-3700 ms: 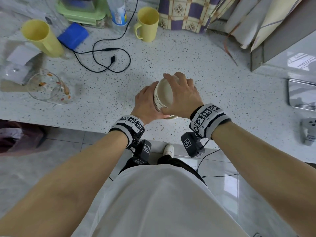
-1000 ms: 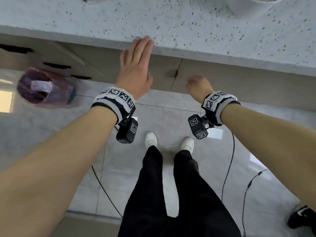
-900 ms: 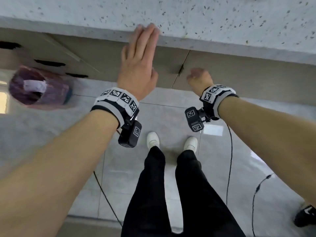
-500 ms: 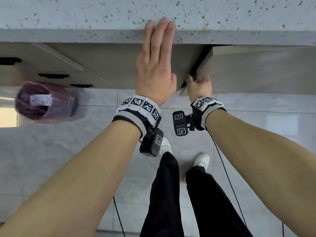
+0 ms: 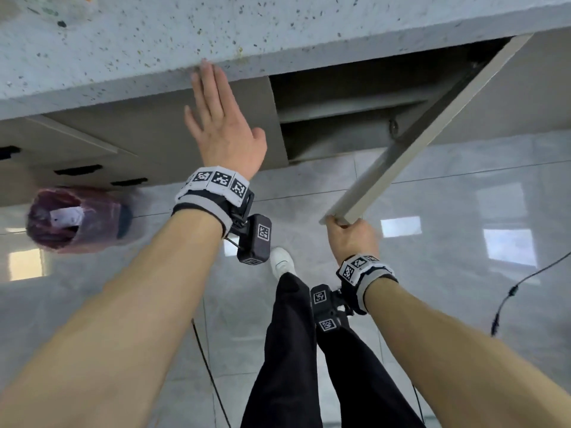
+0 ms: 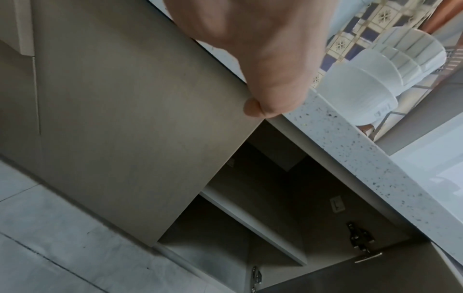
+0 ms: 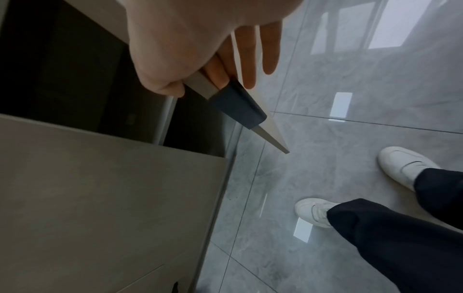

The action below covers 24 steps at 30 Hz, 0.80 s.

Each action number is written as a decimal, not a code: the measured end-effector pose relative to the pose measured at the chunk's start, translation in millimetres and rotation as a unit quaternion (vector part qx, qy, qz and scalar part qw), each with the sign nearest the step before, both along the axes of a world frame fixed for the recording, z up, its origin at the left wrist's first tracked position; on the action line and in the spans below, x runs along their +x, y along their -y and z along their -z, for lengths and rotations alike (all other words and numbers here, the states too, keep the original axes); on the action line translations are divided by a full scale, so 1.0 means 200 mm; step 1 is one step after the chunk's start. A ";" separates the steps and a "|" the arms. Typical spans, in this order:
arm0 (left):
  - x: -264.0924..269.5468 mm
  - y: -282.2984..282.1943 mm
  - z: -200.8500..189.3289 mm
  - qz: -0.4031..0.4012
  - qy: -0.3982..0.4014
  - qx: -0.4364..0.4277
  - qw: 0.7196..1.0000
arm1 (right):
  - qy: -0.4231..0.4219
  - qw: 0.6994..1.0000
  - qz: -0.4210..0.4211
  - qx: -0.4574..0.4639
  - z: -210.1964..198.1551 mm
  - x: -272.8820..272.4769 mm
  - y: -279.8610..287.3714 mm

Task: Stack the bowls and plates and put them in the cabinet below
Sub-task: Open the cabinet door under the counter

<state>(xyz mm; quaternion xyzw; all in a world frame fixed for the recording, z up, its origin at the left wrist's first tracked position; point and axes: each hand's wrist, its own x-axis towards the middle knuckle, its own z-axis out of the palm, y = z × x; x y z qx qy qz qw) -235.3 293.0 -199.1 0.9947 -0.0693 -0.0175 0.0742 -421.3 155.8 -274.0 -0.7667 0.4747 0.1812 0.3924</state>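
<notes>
My right hand [image 5: 350, 237] grips the free edge of the grey cabinet door [image 5: 429, 131], which stands swung out toward me; the right wrist view shows thumb and fingers pinching that door edge [image 7: 200, 85]. Behind it the cabinet [image 5: 346, 118] is dark inside, with a shelf [image 6: 253, 224] across it. My left hand [image 5: 222, 118] lies flat with straight fingers against the closed neighbouring door [image 5: 148, 140], fingertips at the counter's edge. The stacked white bowls [image 6: 380, 79] stand on the speckled counter [image 6: 375, 174], seen only in the left wrist view.
A dark red bin [image 5: 77, 219] stands on the floor at the left. Cables [image 5: 513, 291] trail over the grey tiles at right and by my legs. My white shoes [image 7: 315, 212] are close to the cabinet front. Hinges [image 6: 360, 239] sit at the opening's right side.
The right hand has pulled the cabinet door from a narrow crack to wide open, swinging it out and right. The left hand stays flat on the neighbouring door. The bowls were set down earlier.
</notes>
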 end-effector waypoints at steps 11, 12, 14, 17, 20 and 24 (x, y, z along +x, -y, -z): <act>-0.06 0.19 -0.07 -0.030 -0.061 0.030 0.997 | 0.075 0.905 0.417 0.044 0.12 -0.64 0.55; -0.06 0.21 -0.07 -0.032 -0.064 0.026 0.997 | 0.071 0.897 0.434 0.052 0.14 -0.67 0.62; -0.06 0.24 -0.06 -0.037 -0.064 0.015 0.997 | 0.072 0.887 0.450 0.068 0.14 -0.72 0.75; -0.06 0.26 -0.06 -0.030 -0.070 0.008 0.997 | 0.105 0.865 0.487 0.059 0.13 -0.74 0.86; -0.07 0.28 -0.07 -0.021 -0.081 -0.012 0.996 | 0.121 0.827 0.548 0.003 0.10 -0.70 0.87; -0.07 0.32 -0.09 -0.028 -0.098 -0.054 0.993 | 0.043 0.863 0.503 0.023 0.02 -0.69 0.91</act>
